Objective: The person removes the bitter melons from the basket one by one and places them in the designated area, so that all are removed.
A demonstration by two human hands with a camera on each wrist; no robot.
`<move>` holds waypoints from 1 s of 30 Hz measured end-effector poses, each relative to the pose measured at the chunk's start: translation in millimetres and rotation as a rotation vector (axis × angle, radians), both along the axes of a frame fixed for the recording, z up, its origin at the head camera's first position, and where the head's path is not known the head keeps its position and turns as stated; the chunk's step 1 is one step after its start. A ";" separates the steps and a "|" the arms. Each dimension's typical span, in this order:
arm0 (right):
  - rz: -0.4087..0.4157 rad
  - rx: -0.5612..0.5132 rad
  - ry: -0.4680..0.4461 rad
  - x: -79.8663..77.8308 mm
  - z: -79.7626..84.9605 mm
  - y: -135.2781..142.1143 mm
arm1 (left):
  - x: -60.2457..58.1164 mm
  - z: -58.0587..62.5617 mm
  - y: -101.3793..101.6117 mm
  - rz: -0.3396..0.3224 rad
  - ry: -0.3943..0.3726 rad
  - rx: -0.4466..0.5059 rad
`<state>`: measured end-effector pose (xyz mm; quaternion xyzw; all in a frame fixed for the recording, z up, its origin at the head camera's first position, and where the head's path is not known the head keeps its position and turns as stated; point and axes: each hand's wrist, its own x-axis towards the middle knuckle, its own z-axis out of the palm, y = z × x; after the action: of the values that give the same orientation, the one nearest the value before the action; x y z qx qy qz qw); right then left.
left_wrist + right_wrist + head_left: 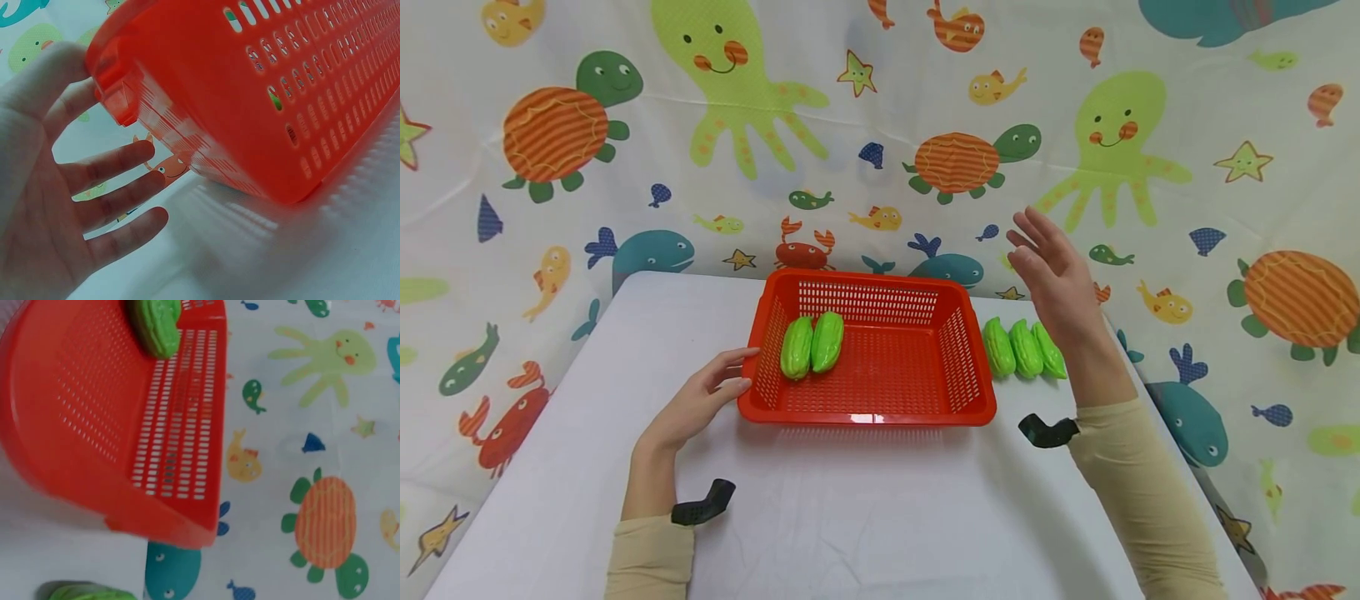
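A red plastic basket (868,418) with slotted walls stands on the white table. Inside, at its left, lie two glossy green ridged pieces that look like star fruit (827,342). More green star fruit (1028,350) lie in a row right of the basket. My left hand (700,400) touches the basket's left rim with thumb and index finger; the other fingers (128,237) extend straight below the rim. Raised above the right-hand row is my right hand (1056,279), its fingers loosely extended and holding nothing. That hand is outside the right wrist view, where the basket (169,525) fills the upper left.
Behind the table hangs a white cloth (850,133) printed with sea animals. It comes down close to the basket's far rim. Black straps (703,502) are on both wrists. White table surface (865,508) extends in front of the basket.
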<state>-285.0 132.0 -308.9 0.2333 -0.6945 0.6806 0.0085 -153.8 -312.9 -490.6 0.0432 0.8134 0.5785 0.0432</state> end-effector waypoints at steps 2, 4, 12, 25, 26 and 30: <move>0.020 -0.013 0.017 3.0 2.0 -3.1 | 0.2 0.0 0.1 0.001 0.000 -0.001; 0.036 -0.029 0.027 6.0 3.8 -6.0 | 0.3 0.0 0.3 0.002 -0.002 -0.001; 0.073 -0.052 0.054 12.6 7.2 -14.6 | 0.8 1.2 0.3 -0.001 -0.012 -0.004; 0.097 -0.135 0.032 14.3 0.9 -30.4 | 1.1 1.9 0.4 0.002 -0.016 -0.010; 0.101 -0.140 0.032 13.8 0.2 -31.8 | 1.0 2.0 0.3 0.002 -0.016 -0.009; 0.101 -0.146 0.027 12.1 -2.3 -37.8 | 0.4 2.0 0.0 0.000 -0.017 -0.010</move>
<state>-273.0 94.2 -311.3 0.2759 -0.6301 0.7258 0.0006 -153.4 -312.9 -488.6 0.0382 0.8158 0.5748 0.0505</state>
